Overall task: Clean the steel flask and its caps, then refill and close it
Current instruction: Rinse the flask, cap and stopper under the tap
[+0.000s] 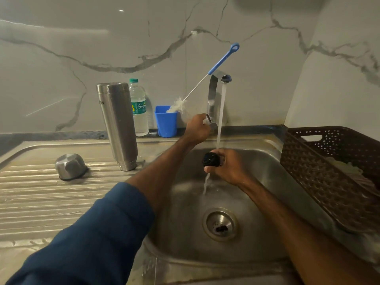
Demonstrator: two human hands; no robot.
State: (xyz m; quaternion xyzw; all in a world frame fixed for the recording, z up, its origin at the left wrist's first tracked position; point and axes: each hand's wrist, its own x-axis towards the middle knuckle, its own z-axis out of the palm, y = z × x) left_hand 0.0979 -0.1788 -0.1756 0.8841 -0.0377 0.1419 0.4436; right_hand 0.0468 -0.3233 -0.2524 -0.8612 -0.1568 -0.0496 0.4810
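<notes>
Grey-veined white marble wall (82,38) behind and to the right, seen from the head camera, with a dark desk strip (61,134) at its foot. Below, stainless steel sink basin (257,165), open around the drain, hemmed along its right rim by a brown perforated plastic basket (329,171). Ribbed steel drainboard (41,198) on the left. Upside down on the drainboard: tall cylindrical steel flask (118,124) near the basin edge, small domed steel outer cap (70,166) well apart to its left. Behind the flask, clear plastic water bottle (138,108); beside it, blue plastic cup (166,124) with blue-handled bottle brush (223,58) leaning out.

Left hand (197,128) stretched forward from a blue sleeve (92,233), fingers curled round the chrome tap lever (208,117). Right hand (228,167) low over the basin, fingers wrapped round a round black inner cap (210,159), directly under the running water (221,120).
</notes>
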